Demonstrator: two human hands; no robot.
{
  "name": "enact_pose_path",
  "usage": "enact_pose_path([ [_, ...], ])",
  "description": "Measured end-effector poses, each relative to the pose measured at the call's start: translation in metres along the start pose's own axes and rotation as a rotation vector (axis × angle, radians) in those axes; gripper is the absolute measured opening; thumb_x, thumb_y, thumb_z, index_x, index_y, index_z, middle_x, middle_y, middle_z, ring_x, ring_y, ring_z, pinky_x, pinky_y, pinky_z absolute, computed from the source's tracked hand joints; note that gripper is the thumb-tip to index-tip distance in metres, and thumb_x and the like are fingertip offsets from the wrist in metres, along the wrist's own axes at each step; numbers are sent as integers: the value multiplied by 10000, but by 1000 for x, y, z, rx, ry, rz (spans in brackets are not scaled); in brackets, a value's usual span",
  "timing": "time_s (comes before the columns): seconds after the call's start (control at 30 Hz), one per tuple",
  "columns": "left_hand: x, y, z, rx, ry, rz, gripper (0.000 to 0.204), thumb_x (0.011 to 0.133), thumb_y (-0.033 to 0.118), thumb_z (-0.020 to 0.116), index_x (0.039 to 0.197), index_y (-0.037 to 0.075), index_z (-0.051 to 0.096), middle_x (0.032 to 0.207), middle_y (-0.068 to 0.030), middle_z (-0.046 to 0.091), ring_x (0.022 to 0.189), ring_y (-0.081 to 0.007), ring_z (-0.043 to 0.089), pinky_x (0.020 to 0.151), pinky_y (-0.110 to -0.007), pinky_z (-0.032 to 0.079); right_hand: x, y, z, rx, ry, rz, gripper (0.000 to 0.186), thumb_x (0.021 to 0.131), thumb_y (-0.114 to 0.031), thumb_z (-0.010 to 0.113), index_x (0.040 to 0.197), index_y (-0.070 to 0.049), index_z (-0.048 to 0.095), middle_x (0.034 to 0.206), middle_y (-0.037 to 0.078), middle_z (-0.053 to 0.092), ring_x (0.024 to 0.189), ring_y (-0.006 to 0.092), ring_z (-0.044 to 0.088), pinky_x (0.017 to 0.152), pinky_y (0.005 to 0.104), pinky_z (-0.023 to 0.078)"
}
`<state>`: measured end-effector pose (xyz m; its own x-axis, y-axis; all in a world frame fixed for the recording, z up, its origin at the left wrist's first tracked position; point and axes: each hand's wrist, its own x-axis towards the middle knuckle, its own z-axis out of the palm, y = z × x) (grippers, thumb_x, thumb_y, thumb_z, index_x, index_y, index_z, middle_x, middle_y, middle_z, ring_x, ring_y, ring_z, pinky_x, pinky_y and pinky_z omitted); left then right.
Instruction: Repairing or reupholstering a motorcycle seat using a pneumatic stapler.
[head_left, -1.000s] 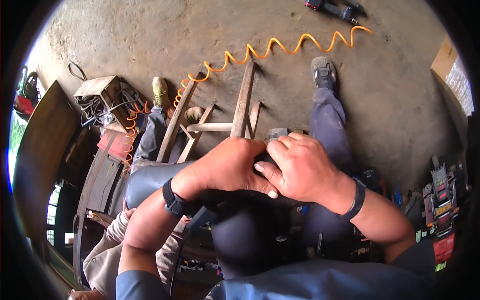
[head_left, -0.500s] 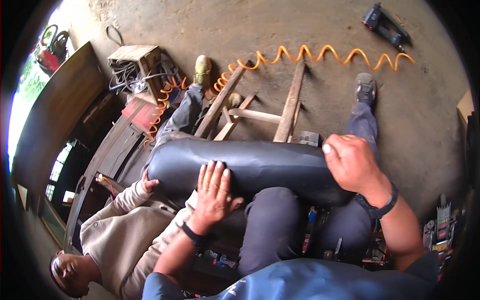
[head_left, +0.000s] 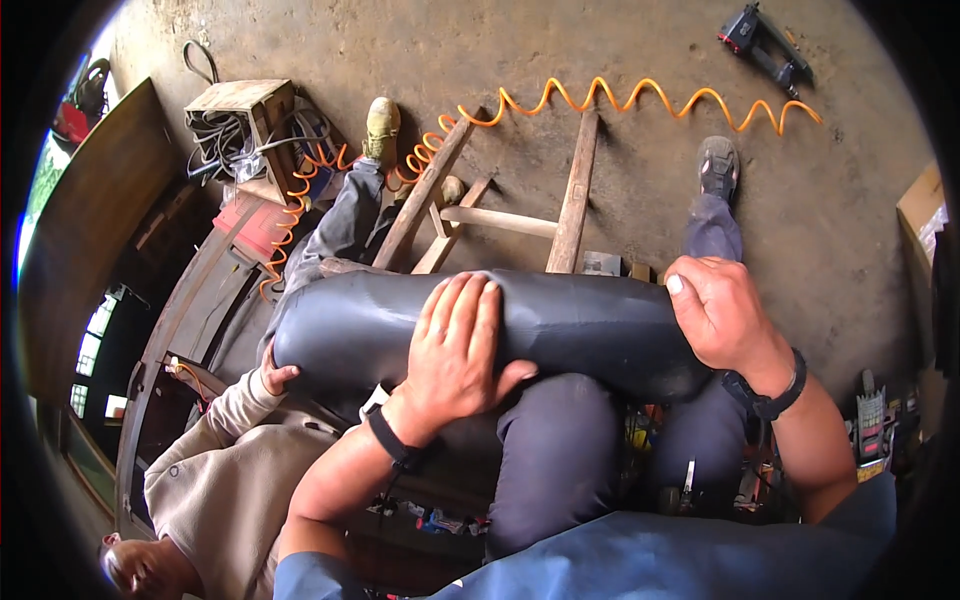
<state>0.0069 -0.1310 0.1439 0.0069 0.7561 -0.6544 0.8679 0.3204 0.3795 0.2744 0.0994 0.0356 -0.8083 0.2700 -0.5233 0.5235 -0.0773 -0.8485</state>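
Note:
A long black padded cushion (head_left: 600, 310) with a smooth, leather-like cover lies crosswise in front of me, over a wooden trestle and my knees. My left hand (head_left: 450, 350) rests flat on its middle, fingers together and stretched out, thumb apart. At the right end my right hand (head_left: 722, 315) is closed over the far edge of the cushion, its fingertips hidden. A co-worker's hand (head_left: 276, 374) touches the left end. The cushion's underside is out of sight.
Beyond the cushion stand the wooden trestle's legs (head_left: 572, 215). A coiled orange air hose (head_left: 640, 90) crosses the floor. A black staple gun (head_left: 745, 30) lies far right; a wooden box (head_left: 262, 98) with cables stands far left. The co-worker sits at my left.
My left hand has slid right and farther up over the cushion, from its left part to its middle. The right hand keeps its grip at the end.

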Motion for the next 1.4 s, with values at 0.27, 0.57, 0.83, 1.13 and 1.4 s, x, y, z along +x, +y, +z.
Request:
enact_pose_path([
  [0.27, 60, 3, -19, -63, -33, 68, 847, 1033, 688, 662, 1324, -108, 649, 1266, -320, 677, 1212, -516, 659, 1095, -592, 505, -2, 3, -1, 8, 5, -14, 191, 1043, -139, 680, 905, -8, 673, 781, 244, 689, 780, 490, 697, 693, 572, 527],
  [0.57, 112, -13, -12, -346, -434, -180, 723, 1177, 590, 481, 874, 10, 790, 812, -306, 734, 855, -511, 742, 817, -607, 581, -1, 4, 0, 11, 17, 27, 234, 1031, -140, 677, 845, -4, 643, 780, 253, 688, 766, 513, 685, 677, 579, 533],
  [0.83, 108, 23, -33, 10, -296, -181, 536, 1133, 524, 612, 1009, 42, 811, 1175, -248, 738, 1249, -458, 662, 1079, -572, 488, 2, 2, 1, 18, 53, 1, 253, 1043, -159, 673, 836, -16, 648, 771, 267, 686, 760, 513, 694, 679, 591, 535],
  [1.13, 82, 61, -13, -165, -154, 80, 961, 989, 620, 746, 1579, -106, 527, 1520, -339, 580, 1395, -527, 572, 1231, -600, 443, -2, 16, 9, 17, 70, -16, 265, 1061, -206, 679, 856, -41, 714, 745, 250, 706, 739, 497, 726, 675, 592, 575],
  [1.4, 122, 60, -2, -295, -214, -66, 501, 1147, 492, 599, 1041, 7, 667, 937, -231, 684, 939, -513, 677, 813, -567, 534, 0, 13, 8, 10, 71, -8, 326, 1068, -253, 669, 837, -27, 717, 761, 260, 726, 759, 492, 744, 696, 603, 590],
])
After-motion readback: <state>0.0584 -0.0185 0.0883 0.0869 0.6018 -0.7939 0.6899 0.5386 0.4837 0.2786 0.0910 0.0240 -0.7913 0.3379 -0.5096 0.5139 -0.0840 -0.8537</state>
